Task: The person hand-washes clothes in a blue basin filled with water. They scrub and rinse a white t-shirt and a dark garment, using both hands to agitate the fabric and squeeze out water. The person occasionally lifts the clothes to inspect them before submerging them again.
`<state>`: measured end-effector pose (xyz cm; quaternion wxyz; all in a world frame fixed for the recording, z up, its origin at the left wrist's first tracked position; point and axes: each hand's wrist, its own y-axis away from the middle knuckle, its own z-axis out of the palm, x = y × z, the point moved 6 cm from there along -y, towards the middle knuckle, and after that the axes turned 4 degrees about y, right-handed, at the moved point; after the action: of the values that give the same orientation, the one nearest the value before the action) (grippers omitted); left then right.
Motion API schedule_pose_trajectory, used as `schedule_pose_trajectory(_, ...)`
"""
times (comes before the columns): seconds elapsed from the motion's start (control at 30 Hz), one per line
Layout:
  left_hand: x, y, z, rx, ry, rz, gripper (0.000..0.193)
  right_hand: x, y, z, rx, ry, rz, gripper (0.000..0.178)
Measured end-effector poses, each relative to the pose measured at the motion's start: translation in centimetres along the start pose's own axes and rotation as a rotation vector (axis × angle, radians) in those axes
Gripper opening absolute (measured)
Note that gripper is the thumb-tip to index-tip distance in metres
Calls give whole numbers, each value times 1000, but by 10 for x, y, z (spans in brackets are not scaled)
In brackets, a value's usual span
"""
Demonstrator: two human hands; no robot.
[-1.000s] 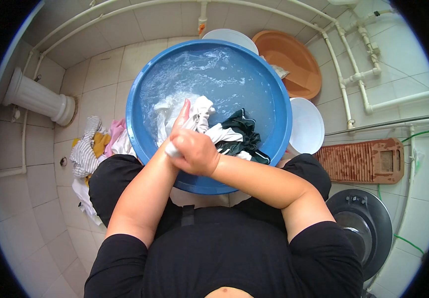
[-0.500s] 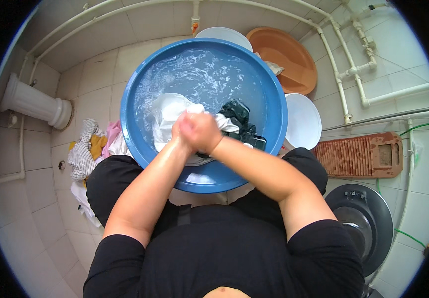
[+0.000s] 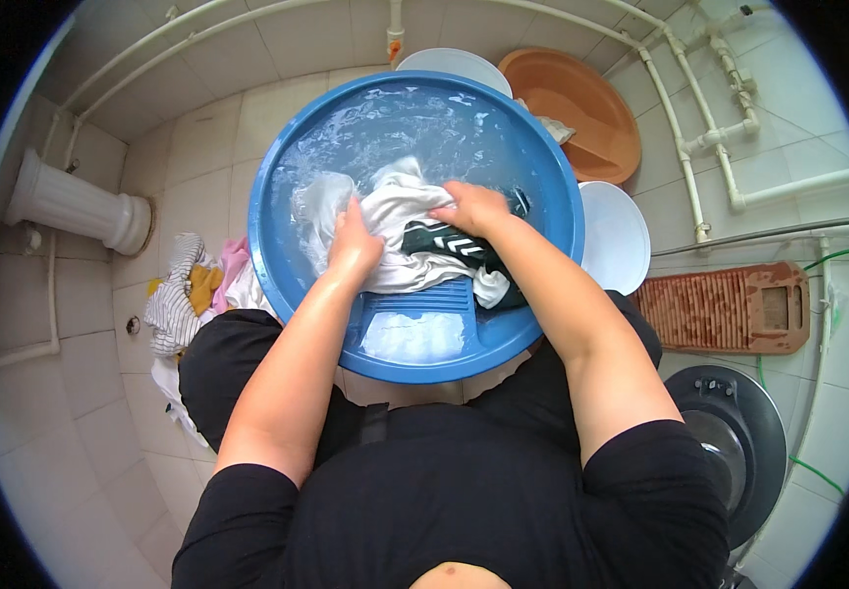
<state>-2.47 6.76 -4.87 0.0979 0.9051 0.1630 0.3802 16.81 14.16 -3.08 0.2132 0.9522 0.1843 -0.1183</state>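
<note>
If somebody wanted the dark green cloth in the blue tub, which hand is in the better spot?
Probably the right hand: the dark green cloth lies close below it and its wrist. The left hand is off to the left, with white cloth in between.

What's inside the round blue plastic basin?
Cloudy water, rumpled white cloth between the left hand and right hand, and dark green white-striped cloth. Anything beneath the cloth is hidden.
</note>
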Motion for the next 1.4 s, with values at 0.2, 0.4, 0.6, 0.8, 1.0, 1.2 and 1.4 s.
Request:
schedule_pose_trajectory(0.2,16,13,-27,-391,-192,-263,72,17,5,-4,132,-65,-10,41)
schedule_pose_trajectory(0.4,36,9,-31,-116,-199,262,53,5,18,-32,-186,-1206,28,39)
schedule_pose_trajectory(0.6,26,9,-16,-408,386,-21,38,15,26,3,-248,82,54,54)
schedule_pose_trajectory(0.8,20,19,-26,-374,-413,24,64,38,36,-14,397,-78,7,39)
schedule_pose_trajectory(1.0,46,23,-21,-384,1194,23,44,12,46,0,-1,-47,-129,81)
schedule_pose_trajectory(1.2,50,30,19,-479,1917,-409,42,-60,85,-62,291,-743,-307,40)
schedule_pose_trajectory(1.4,46,37,52,-538,1825,-394,22,-147,148,-39,823,-365,-643,20)
